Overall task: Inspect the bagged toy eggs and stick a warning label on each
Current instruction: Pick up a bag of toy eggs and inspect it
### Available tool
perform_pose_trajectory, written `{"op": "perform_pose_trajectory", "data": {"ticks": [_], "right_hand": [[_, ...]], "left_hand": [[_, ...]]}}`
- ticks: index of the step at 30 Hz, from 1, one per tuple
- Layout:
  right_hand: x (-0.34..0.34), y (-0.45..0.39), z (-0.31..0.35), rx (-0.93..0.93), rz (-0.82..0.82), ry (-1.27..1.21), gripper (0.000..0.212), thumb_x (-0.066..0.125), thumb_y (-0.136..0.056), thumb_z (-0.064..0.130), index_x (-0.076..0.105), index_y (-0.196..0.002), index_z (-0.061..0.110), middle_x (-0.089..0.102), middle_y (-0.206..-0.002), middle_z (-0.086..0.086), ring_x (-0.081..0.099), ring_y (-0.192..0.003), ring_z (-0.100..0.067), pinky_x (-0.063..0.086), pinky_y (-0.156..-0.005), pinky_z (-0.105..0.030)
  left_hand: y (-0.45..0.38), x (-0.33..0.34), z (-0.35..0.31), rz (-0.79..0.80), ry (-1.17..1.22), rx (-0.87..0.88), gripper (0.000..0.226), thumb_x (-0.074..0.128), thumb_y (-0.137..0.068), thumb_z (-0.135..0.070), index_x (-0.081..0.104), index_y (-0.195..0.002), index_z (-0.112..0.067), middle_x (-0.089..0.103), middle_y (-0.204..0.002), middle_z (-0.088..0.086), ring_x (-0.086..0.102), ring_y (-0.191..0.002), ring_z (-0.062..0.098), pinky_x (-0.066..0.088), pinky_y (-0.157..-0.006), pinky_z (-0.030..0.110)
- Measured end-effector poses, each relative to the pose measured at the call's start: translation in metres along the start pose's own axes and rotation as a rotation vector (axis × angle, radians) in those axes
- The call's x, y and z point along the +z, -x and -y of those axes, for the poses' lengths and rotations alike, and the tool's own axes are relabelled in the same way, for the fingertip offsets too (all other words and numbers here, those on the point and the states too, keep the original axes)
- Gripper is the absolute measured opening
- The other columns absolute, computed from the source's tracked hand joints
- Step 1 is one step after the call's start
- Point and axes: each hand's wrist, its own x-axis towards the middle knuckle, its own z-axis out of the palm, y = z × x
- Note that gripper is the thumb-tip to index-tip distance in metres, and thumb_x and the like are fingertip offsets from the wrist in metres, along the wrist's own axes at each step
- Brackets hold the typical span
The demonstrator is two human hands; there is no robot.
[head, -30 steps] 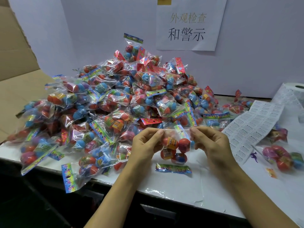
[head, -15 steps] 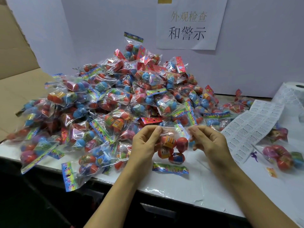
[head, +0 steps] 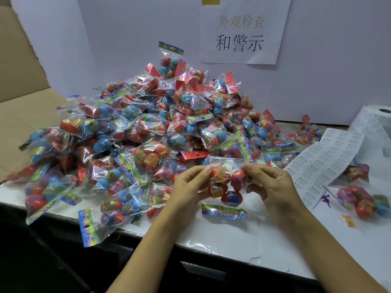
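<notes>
The left hand [head: 190, 187] and the right hand [head: 273, 187] each pinched a side of one clear bag of toy eggs [head: 225, 182], holding it above the white surface [head: 222, 235], its printed header card [head: 224, 212] hanging at the bottom. Behind it rose a large heap of bagged eggs [head: 148, 134]. To the right lay a sheet of warning labels [head: 323, 166] running off a roll [head: 378, 119], with another bag [head: 361, 199] beside it. A paper sign [head: 243, 32] hung on the pale wall [head: 127, 39]; cardboard [head: 23, 81] stood at left.
</notes>
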Motion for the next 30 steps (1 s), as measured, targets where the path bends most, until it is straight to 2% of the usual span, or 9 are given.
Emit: {"op": "perform_pose_trajectory", "data": {"ticks": [6, 10, 13, 15, 18, 20, 24, 26, 30], "right_hand": [[-0.001, -0.001, 0.0, 0.048, 0.036, -0.092, 0.021, 0.068, -0.078, 0.026, 0.083, -0.08, 0.011, 0.075, -0.078, -0.008, 0.069, -0.067, -0.014, 0.056, -0.057, -0.024], [-0.008, -0.005, 0.002, 0.081, -0.016, -0.311, 0.018, 0.066, -0.079, 0.021, 0.08, -0.083, 0.009, 0.076, -0.085, -0.007, 0.073, -0.076, -0.014, 0.06, -0.069, -0.024], [-0.011, -0.009, 0.001, 0.127, 0.0, -0.387, 0.015, 0.064, -0.079, 0.015, 0.075, -0.084, 0.005, 0.074, -0.087, -0.009, 0.073, -0.084, -0.019, 0.061, -0.076, -0.027], [-0.01, -0.009, -0.001, 0.155, 0.027, -0.365, 0.015, 0.064, -0.076, 0.011, 0.078, -0.078, 0.006, 0.074, -0.085, -0.012, 0.074, -0.081, -0.02, 0.062, -0.073, -0.028], [-0.01, -0.009, -0.003, 0.18, 0.064, -0.31, 0.016, 0.064, -0.074, 0.01, 0.075, -0.083, 0.002, 0.072, -0.089, -0.017, 0.075, -0.083, -0.025, 0.062, -0.07, -0.032], [-0.01, -0.009, -0.004, 0.178, 0.073, -0.277, 0.015, 0.066, -0.073, 0.009, 0.071, -0.085, 0.003, 0.073, -0.088, -0.018, 0.074, -0.082, -0.026, 0.061, -0.068, -0.033], [-0.008, -0.005, -0.005, 0.173, 0.158, -0.102, 0.01, 0.068, -0.072, 0.005, 0.067, -0.067, 0.014, 0.07, -0.077, -0.013, 0.073, -0.077, -0.024, 0.06, -0.063, -0.032], [-0.006, -0.002, -0.006, 0.193, 0.219, -0.019, 0.004, 0.069, -0.072, 0.009, 0.065, -0.072, 0.009, 0.069, -0.079, -0.013, 0.072, -0.08, -0.024, 0.059, -0.061, -0.032], [-0.001, 0.005, -0.007, 0.23, 0.345, 0.125, 0.01, 0.078, -0.071, 0.012, 0.07, -0.076, 0.01, 0.071, -0.089, -0.016, 0.07, -0.078, -0.019, 0.055, -0.055, -0.027]], "left_hand": [[-0.002, -0.001, 0.003, 0.0, 0.011, 0.01, 0.022, 0.072, -0.086, -0.035, 0.079, -0.099, -0.02, 0.077, -0.1, 0.01, 0.076, -0.09, 0.024, 0.061, -0.069, 0.035], [-0.003, -0.003, 0.006, 0.085, -0.022, -0.006, 0.048, 0.086, -0.079, -0.035, 0.066, -0.12, -0.019, 0.075, -0.113, 0.015, 0.074, -0.103, 0.033, 0.062, -0.073, 0.04], [-0.004, -0.006, 0.009, 0.1, -0.019, 0.021, 0.062, 0.09, -0.072, -0.019, 0.057, -0.124, -0.017, 0.076, -0.109, 0.014, 0.075, -0.1, 0.031, 0.061, -0.076, 0.037], [-0.007, -0.007, 0.01, 0.056, -0.019, 0.064, 0.064, 0.086, -0.071, -0.008, 0.053, -0.125, -0.015, 0.077, -0.107, 0.013, 0.075, -0.098, 0.03, 0.061, -0.076, 0.035], [-0.008, -0.007, 0.008, -0.013, 0.067, 0.1, 0.064, 0.086, -0.073, -0.011, 0.051, -0.127, -0.01, 0.078, -0.105, 0.01, 0.076, -0.095, 0.026, 0.061, -0.075, 0.033], [-0.009, -0.007, 0.006, -0.06, 0.149, 0.111, 0.05, 0.08, -0.075, -0.012, 0.058, -0.119, -0.007, 0.078, -0.101, 0.011, 0.076, -0.091, 0.024, 0.062, -0.071, 0.032], [-0.01, -0.007, 0.004, -0.077, 0.22, 0.102, 0.031, 0.076, -0.075, -0.013, 0.07, -0.104, -0.008, 0.075, -0.1, 0.011, 0.076, -0.085, 0.023, 0.064, -0.066, 0.036], [-0.01, -0.008, 0.003, -0.097, 0.281, 0.11, 0.023, 0.077, -0.076, -0.011, 0.072, -0.098, -0.012, 0.074, -0.101, 0.012, 0.076, -0.081, 0.023, 0.062, -0.064, 0.031], [-0.008, -0.008, 0.0, -0.055, 0.356, 0.128, 0.036, 0.086, -0.074, -0.013, 0.067, -0.105, -0.008, 0.074, -0.105, 0.012, 0.075, -0.088, 0.019, 0.059, -0.075, 0.023]]}}
